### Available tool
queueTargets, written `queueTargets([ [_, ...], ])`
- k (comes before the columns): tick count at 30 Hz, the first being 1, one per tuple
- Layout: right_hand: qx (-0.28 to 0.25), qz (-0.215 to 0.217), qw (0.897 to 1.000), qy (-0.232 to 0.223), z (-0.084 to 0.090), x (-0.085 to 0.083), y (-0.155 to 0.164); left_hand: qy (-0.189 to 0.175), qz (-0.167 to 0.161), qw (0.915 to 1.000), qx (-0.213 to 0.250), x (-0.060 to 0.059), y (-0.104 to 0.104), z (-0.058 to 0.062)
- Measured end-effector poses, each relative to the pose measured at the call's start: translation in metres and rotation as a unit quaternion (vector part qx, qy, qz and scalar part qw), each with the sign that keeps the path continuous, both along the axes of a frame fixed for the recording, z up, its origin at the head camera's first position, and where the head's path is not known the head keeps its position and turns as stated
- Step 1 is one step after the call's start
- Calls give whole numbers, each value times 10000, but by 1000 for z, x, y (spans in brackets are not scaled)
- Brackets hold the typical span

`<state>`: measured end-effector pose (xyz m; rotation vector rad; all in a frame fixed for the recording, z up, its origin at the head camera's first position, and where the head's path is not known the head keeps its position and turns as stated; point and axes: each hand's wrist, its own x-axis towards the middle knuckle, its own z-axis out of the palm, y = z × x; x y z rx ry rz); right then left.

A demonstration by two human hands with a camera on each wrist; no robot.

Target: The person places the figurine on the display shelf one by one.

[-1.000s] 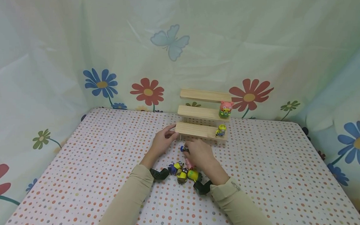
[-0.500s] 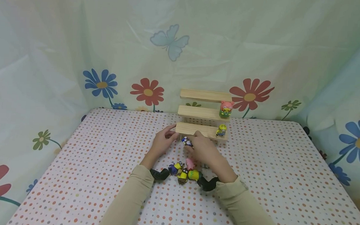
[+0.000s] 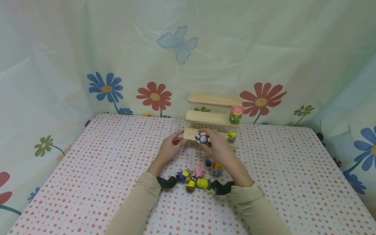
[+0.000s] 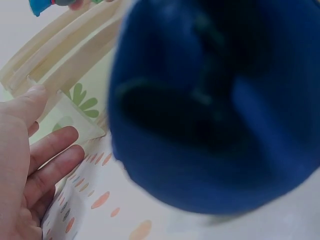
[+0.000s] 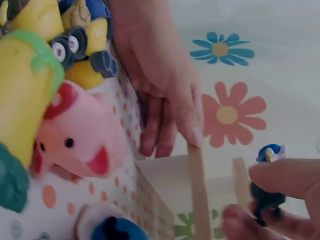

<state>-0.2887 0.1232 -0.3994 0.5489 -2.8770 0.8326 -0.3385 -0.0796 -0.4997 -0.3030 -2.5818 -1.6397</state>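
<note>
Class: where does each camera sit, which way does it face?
Head: worn there, facing forward and down at the shelf; left hand, right hand, sleeves show.
Left wrist: worn there, facing shelf and blurred blue object; left hand shows.
Right wrist: worn there, facing shelf and pink pig; both hands show.
Head and right wrist share the pig.

I see a small blue-and-white figurine [image 3: 203,138] pinched in the right hand [image 3: 220,148], just below and right of the frame's centre; its tilt is unclear. The pale wooden three-board shelf [image 3: 207,116] stands right of centre.
</note>
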Motion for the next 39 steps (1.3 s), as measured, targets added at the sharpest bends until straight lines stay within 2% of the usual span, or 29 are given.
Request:
queueTargets([
  [4, -176, -346, 9986, 365, -6, -2, -3, 4, -1, 10000, -7, 1, -1, 0],
  [7, -107, -569, 9952, 785, -12, -4, -5, -7, -4, 10000, -28, 2, -2, 1],
  [12, 32, -529, 9884, 1423, -19, -6, -7, -39, -43, 10000, -21, 4, -3, 3],
  [17, 247, -270, 9893, 1411, -21, -8, -8, -55, -35, 10000, -29, 4, -2, 4],
  [24, 497, -146, 9874, 1498, -16, -10, -6, -33, -37, 10000, -14, 3, -1, 4],
  [32, 876, -18, 9914, 970, 2, -27, -15, 41, -21, 10000, 62, 3, -3, 2],
  [36, 1080, 157, 9904, 852, 7, -36, -21, 53, -108, 9999, 100, 2, -2, 0],
  [39, 1160, 307, 9884, 928, 7, -41, -25, 55, -149, 9998, 149, 3, 0, 1],
])
